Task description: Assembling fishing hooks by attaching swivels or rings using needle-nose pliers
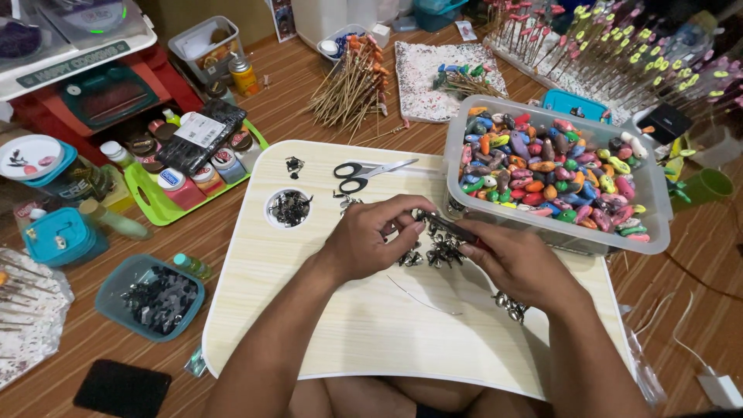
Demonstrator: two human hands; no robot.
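- The tabletop (364, 325) is pale wood-grain laminate, smooth and matt.
- The small fittings (437, 251) under both hands are dark metal with a dull shine.
- The bin (658, 224) is clear, slightly frosted plastic.
- The beads (553, 174) inside look glossy and painted.
- The scissors (371, 172) have bright steel blades and black plastic handles.
- The floor (696, 271) is reddish wood-look plank.
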